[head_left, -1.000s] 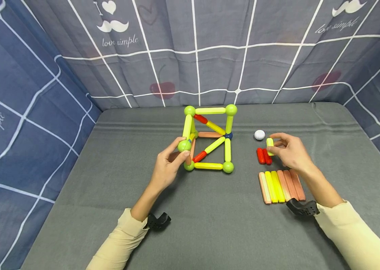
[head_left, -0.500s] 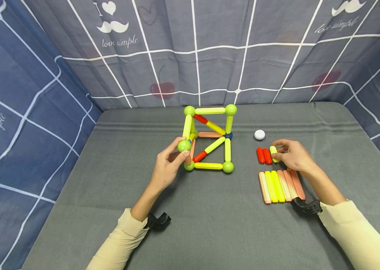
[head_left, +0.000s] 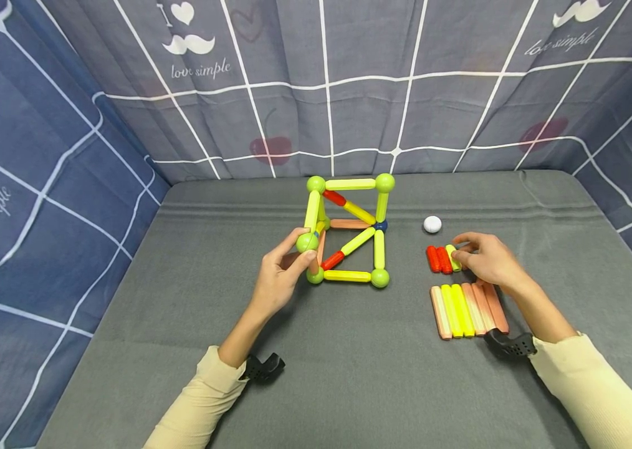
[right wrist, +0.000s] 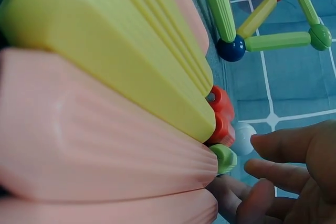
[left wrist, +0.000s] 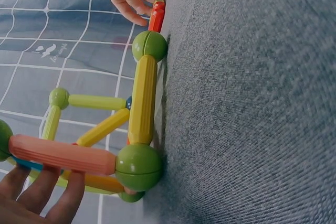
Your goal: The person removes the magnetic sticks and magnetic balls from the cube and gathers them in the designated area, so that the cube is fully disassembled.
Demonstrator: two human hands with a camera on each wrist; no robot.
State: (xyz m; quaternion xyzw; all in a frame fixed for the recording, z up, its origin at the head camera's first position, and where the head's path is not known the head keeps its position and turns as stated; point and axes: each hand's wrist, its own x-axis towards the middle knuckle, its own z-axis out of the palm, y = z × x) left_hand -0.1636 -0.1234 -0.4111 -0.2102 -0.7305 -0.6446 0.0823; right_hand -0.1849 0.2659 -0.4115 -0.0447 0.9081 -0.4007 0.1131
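My left hand [head_left: 279, 274] pinches a green ball [head_left: 307, 242] at the upper near-left corner of a frame of magnetic building sticks and balls. In the left wrist view, fingertips [left wrist: 50, 174] touch a salmon stick [left wrist: 63, 153] below that ball. The frame's other parts include a yellow stick [head_left: 346, 275] along the near bottom and a dark blue ball [head_left: 380, 226]. My right hand [head_left: 487, 255] has its fingertips at the right side of a short lime stick [head_left: 453, 258], which lies beside two short red sticks [head_left: 439, 259]. The right wrist view shows the fingers [right wrist: 283, 142] spread and slightly bent.
A white ball [head_left: 432, 224] sits behind the red sticks. Several long yellow and salmon sticks [head_left: 464, 310] lie in a row near the right wrist. Grey cloth [head_left: 349, 362] covers the table; a checked curtain [head_left: 361, 112] hangs at the back and sides.
The right hand has brought the lime stick down beside the red sticks, and it has shifted slightly left against them. The left hand stays on the frame.
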